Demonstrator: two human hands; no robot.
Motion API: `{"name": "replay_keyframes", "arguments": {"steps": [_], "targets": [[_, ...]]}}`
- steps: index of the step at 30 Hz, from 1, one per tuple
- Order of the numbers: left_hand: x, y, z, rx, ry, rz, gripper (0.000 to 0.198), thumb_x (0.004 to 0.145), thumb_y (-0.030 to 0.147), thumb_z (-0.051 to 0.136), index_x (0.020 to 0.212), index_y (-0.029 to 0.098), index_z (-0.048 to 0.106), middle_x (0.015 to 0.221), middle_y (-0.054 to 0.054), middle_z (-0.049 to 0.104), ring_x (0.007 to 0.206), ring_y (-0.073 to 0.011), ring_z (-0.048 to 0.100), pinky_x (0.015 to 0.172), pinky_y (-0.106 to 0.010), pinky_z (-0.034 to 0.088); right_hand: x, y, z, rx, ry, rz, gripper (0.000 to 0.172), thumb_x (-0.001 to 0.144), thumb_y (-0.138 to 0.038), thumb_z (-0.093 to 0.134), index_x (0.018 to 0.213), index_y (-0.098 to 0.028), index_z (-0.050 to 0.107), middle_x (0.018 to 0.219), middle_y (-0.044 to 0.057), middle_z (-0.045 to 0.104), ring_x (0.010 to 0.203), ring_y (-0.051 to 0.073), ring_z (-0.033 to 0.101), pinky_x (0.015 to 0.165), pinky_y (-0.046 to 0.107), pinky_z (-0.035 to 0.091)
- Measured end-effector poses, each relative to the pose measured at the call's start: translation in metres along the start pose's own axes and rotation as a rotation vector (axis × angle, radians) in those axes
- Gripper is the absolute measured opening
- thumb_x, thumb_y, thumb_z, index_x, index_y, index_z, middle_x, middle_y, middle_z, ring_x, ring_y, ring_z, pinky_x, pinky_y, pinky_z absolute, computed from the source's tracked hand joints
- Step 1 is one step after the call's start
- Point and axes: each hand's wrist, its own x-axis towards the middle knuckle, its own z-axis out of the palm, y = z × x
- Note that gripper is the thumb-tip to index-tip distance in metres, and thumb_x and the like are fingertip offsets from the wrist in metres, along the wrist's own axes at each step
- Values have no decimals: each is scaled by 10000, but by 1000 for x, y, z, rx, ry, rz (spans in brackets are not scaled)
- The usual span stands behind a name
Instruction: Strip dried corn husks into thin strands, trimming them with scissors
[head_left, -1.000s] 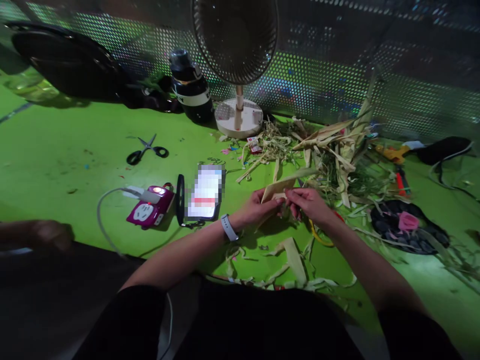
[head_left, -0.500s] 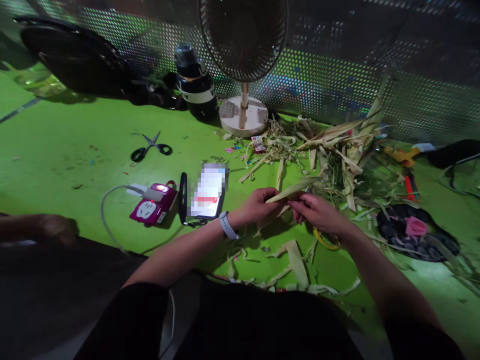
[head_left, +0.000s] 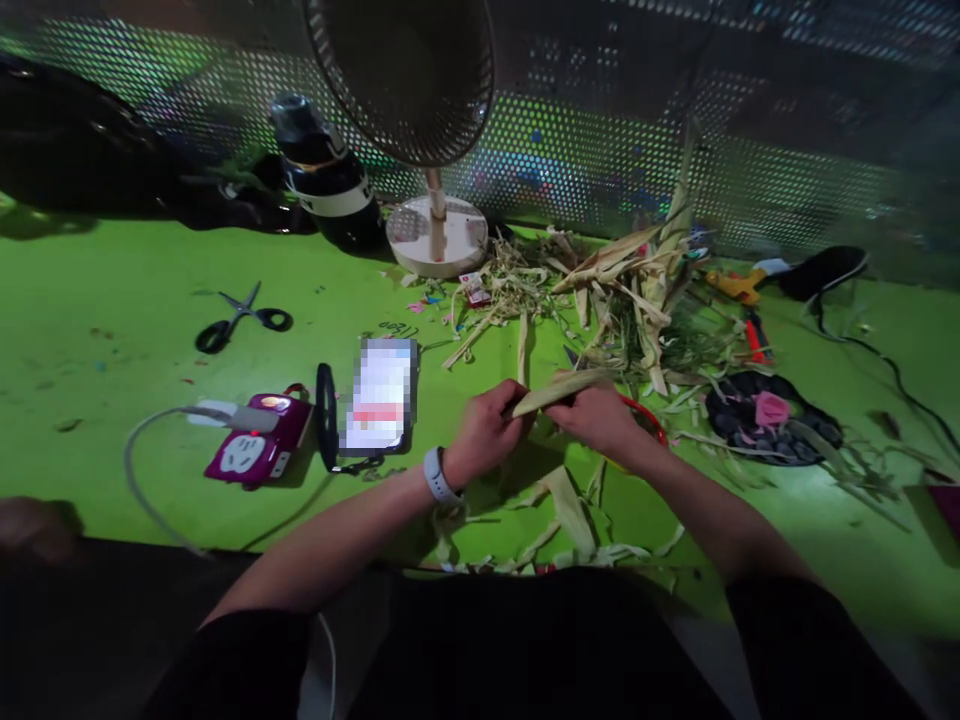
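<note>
Both hands are closed on a pale, pointed strip of corn husk (head_left: 562, 391), held low above the green table. My left hand (head_left: 489, 425), with a pale watch strap on its wrist, pinches the near left end. My right hand (head_left: 592, 415) grips the strip farther right, its fingertips partly hidden. Beneath the right hand and wrist show the red and yellow looped handles of what look like scissors (head_left: 651, 420); they seem to lie on the table. Loose husk pieces (head_left: 571, 510) lie nearer my body, and a heap of dry husk (head_left: 637, 290) lies beyond.
Left of my hands are a phone (head_left: 379, 395), a purple power adapter (head_left: 259, 440) with a cable and black scissors (head_left: 244, 315). A fan (head_left: 437, 240) and a bottle (head_left: 326, 185) stand behind. A black dish (head_left: 731, 415) lies right. Another person's hand (head_left: 37, 530) rests far left.
The view has swung, so the table's things appear farther left. The husk strip lies flatter across my hands, and the red handle under my right wrist now shows.
</note>
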Motion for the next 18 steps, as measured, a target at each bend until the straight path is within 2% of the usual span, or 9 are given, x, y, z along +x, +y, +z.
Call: {"name": "replay_keyframes", "arguments": {"steps": [3,6,8,10,12,13,14,16,18], "targets": [[1,2,-2,-94,87,54,53,734,181,628,763,183,584,651,14,601,563,-99,499,530,-219,368,5,5,-3,-21,44,68,119,738,-266,579,647,-197,610,593,22,625,537,158,520,574,283,385],[11,1,-4,-359,241,-54,152,782,316,657,752,181,595,694,-2,632,606,-111,549,568,-235,424,14,20,-24,-43,196,114,201,804,-293,503,739,-177,653,661,45,659,568,164,553,598,288,407],[19,-1,-6,-572,357,-228,262,772,428,678,773,174,614,718,-3,642,624,-113,572,592,-240,449,18,33,-49,-169,427,123,196,789,-302,524,758,-172,668,673,47,669,611,177,580,630,293,421],[27,-4,-8,-752,404,-355,354,710,502,720,804,174,625,701,9,639,604,-111,577,587,-240,452,18,47,-81,-350,550,286,180,764,-284,551,771,-162,684,647,58,665,617,201,586,621,309,412],[30,-8,-9,-830,384,-402,396,658,512,756,826,172,641,692,14,642,603,-112,582,589,-239,450,13,62,-112,-518,573,485,202,776,-290,549,779,-151,696,679,100,677,660,246,608,611,337,394],[30,-10,-8,-827,366,-405,397,639,495,772,832,169,654,702,12,651,617,-113,585,596,-237,449,10,68,-124,-562,542,527,225,798,-296,531,798,-147,700,728,122,689,694,268,621,605,348,388],[29,-11,-7,-809,350,-408,389,620,468,790,836,168,669,723,9,661,636,-112,588,605,-235,447,6,72,-133,-599,594,589,241,820,-300,514,787,-146,697,755,137,690,733,293,629,621,368,389],[25,-11,-3,-767,327,-430,368,597,422,807,838,170,689,761,11,675,663,-108,585,620,-231,445,0,73,-137,-497,673,515,316,847,-432,525,796,-155,669,767,133,676,743,295,622,633,382,402],[20,-8,3,-745,286,-474,357,602,417,801,833,170,689,736,22,660,630,-96,557,603,-227,436,-4,61,-120,-219,685,290,357,821,-537,560,790,-186,616,737,85,650,649,223,588,582,337,412]]}}
